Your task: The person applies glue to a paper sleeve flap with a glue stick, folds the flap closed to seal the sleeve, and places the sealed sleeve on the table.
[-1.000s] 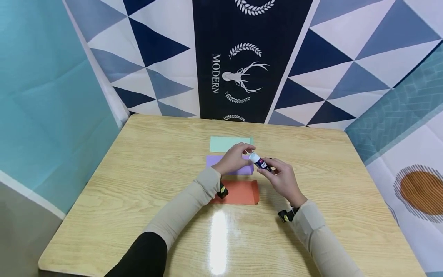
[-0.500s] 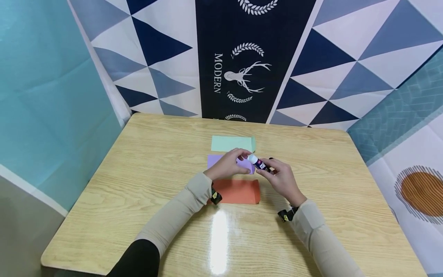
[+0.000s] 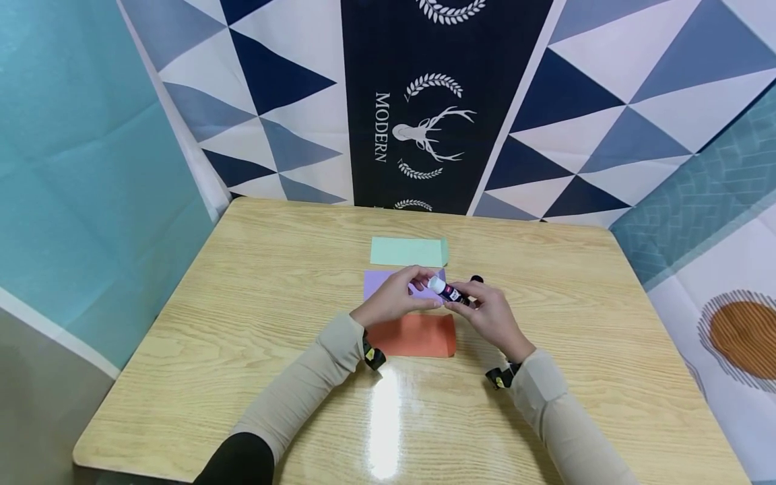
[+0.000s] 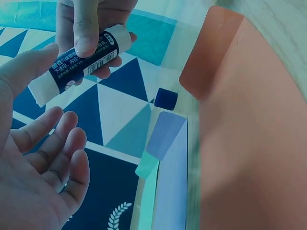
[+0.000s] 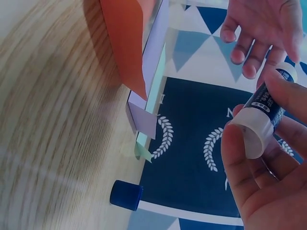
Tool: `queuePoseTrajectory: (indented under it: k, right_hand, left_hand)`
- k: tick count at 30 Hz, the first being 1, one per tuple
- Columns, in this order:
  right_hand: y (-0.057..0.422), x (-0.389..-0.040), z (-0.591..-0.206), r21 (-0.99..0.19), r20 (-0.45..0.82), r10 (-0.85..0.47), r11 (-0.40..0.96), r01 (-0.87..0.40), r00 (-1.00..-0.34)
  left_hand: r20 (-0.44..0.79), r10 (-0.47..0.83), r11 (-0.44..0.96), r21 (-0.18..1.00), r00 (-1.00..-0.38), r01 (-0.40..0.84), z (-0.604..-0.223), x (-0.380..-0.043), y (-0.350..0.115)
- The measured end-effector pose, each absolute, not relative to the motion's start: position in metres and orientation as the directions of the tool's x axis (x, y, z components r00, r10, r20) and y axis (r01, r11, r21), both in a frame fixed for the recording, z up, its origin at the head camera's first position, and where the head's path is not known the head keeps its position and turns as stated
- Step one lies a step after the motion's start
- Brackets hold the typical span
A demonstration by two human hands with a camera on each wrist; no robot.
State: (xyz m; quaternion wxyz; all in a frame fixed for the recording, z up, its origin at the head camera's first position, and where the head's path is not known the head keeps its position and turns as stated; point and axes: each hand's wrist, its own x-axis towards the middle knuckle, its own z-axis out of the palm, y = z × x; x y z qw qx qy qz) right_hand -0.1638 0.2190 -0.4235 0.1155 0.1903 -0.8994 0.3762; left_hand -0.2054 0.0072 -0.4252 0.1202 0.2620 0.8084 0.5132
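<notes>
My right hand (image 3: 494, 316) pinches a glue stick (image 3: 448, 291) between thumb and fingers, above the envelopes. The stick has a dark printed label and white ends, and it is held tilted, its white end toward my left hand (image 3: 394, 298). That left hand holds nothing; in the left wrist view its fingers (image 4: 72, 139) are spread and loosely bent beside the stick's white end. Below lie a purple envelope (image 3: 377, 281), partly hidden by the left hand, and an orange envelope (image 3: 418, 337). A mint green envelope (image 3: 405, 251) lies farther back.
A dark blue cap (image 5: 126, 194) stands on the wooden table (image 3: 273, 269), just beyond my right hand. The envelopes' flaps are at their right ends. Patterned cloth (image 3: 291, 81) hangs behind the table's far edge.
My left hand has drawn back a little toward me and to the left, its fingers loosening. The glue stick has shifted slightly left and lower in my right hand. More of the cap shows.
</notes>
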Motion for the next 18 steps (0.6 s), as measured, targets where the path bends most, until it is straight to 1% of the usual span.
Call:
queuePoseTrajectory:
  k: [9,18]
  right_hand:
    - [0.2183,-0.1624,-0.4242,-0.637,0.32,-0.274,0.646,-0.42,-0.907]
    - [0.2176,-0.161,-0.4235,-0.662,0.297,-0.269,0.634,-0.4,-0.916]
  left_hand:
    - [0.118,0.531,0.273,0.914,-0.839,0.301,-0.4315,-0.1998,0.0129]
    - [0.136,0.5,0.287,0.906,-0.855,0.312,-0.4342,-0.1964,0.0145]
